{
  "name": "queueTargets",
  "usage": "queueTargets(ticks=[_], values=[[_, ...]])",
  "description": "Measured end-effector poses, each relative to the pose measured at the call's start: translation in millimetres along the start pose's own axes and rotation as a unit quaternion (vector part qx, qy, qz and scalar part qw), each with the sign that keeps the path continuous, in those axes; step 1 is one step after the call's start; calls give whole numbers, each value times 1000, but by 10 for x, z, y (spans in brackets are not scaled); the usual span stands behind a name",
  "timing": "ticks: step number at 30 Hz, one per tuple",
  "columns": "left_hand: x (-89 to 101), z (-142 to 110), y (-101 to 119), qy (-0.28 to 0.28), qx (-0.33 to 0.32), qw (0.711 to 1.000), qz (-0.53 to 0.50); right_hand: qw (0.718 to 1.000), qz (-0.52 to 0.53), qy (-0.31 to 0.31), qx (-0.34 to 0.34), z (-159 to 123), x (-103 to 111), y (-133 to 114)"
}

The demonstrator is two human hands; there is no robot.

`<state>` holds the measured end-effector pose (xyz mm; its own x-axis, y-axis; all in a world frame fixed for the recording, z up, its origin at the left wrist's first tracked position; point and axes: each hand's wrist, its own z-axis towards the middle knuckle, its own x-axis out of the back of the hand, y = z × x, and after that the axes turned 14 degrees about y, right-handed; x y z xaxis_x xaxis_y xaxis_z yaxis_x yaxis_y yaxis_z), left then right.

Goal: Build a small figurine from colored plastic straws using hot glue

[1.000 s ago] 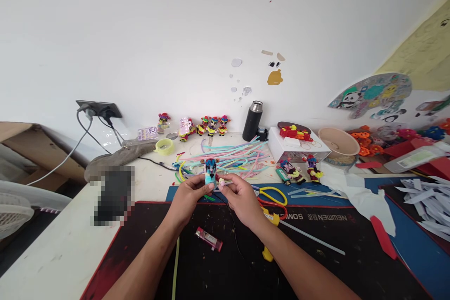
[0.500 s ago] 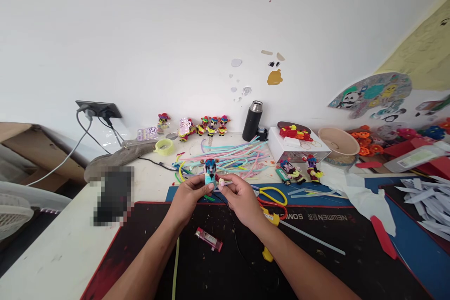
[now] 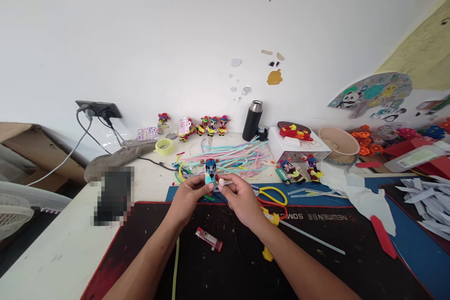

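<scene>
In the head view, my left hand [image 3: 190, 193] pinches a small pipe-cleaner doll [image 3: 210, 174] with a blue headdress, black beard and light-blue body, held upright above the mat's far edge. Between the thumb and fingers of my right hand [image 3: 239, 197] is a small doll arm [image 3: 221, 181], dark red with a pale end, right against the doll's side. Whether it is joined to the body I cannot tell. A yellow glue gun [image 3: 271, 218] with a clear glue stick lies partly under my right forearm. A pink lighter [image 3: 209, 239] rests on the black mat [image 3: 309, 253] between my forearms.
Pastel pipe cleaners [image 3: 232, 154] lie in a heap behind my hands. Finished dolls [image 3: 213, 125] stand along the wall beside a black thermos [image 3: 253, 121]. Two more dolls [image 3: 312, 168] are near a white box [image 3: 297, 147]. Scissors with yellow-and-red handles [image 3: 273, 192] lie by my right hand.
</scene>
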<state>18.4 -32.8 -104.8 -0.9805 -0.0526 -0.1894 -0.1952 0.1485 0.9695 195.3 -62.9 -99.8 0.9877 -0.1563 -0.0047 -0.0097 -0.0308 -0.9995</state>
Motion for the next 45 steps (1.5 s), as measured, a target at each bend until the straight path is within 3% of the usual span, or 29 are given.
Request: queueTargets(ticks=[19,45], values=[[22,32,-43,12,6,1000,-28,1000,-7,-2,0,-15,-34,-107],[-23,5,38,17,29,998,-59,1000,8,12,5,-19,-87,-50]])
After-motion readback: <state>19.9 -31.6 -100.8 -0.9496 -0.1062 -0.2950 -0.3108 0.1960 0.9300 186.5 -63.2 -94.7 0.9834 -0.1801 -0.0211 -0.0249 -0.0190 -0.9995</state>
